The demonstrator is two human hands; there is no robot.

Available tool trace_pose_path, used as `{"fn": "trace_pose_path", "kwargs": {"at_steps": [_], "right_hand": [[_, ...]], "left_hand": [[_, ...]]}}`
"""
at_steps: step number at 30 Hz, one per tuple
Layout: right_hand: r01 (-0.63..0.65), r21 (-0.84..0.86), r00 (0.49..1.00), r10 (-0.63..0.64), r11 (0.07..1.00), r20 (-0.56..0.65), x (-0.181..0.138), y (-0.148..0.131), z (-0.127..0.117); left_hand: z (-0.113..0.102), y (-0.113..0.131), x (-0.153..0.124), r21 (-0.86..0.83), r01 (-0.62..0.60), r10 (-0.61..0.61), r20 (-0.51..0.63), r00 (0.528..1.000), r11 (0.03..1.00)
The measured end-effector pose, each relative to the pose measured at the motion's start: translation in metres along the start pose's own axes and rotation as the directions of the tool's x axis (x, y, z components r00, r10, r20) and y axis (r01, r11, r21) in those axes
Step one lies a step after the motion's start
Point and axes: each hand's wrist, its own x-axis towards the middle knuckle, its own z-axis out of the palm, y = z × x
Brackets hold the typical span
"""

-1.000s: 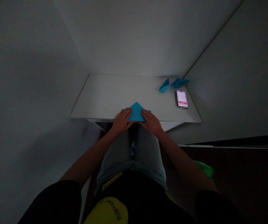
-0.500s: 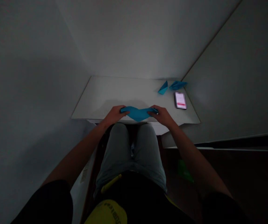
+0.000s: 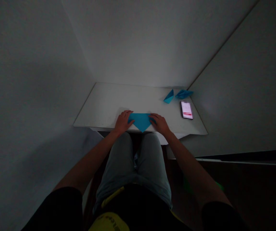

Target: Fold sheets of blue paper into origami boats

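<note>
A folded sheet of blue paper [image 3: 142, 120] lies on the white table near its front edge, a straight edge at the back and a point toward me. My left hand [image 3: 124, 121] holds its left end, fingers at the back edge and thumb on the near side. At the right end, my right hand [image 3: 159, 123] grips the paper in the same way. Both hands rest low over the tabletop and cover the paper's outer corners.
Toward the back right of the white table [image 3: 104, 102] are a small folded blue paper piece [image 3: 169, 96] and another blue folded paper shape [image 3: 184, 94]. A phone [image 3: 186, 110] with a lit, blurred screen lies in front of them. Walls close in the table at the back and both sides.
The blue paper was raised and bowed between my hands; now it lies flat on the table. My hands have come closer together and down with it.
</note>
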Motion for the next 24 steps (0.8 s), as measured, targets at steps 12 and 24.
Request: {"fn": "trace_pose_path", "kwargs": {"at_steps": [12,24], "right_hand": [[0.250,0.207,0.914,-0.301,0.946,0.272,-0.038,0.030,-0.039],[0.113,0.119,0.962,-0.138,0.986,0.234,-0.001,0.045,-0.024]], "left_hand": [[-0.019,-0.053,-0.026,-0.160,-0.357,0.391,0.329,0.860,0.920],[-0.034,-0.007,0.019,0.118,-0.050,-0.004,0.419,0.908,0.992]]}}
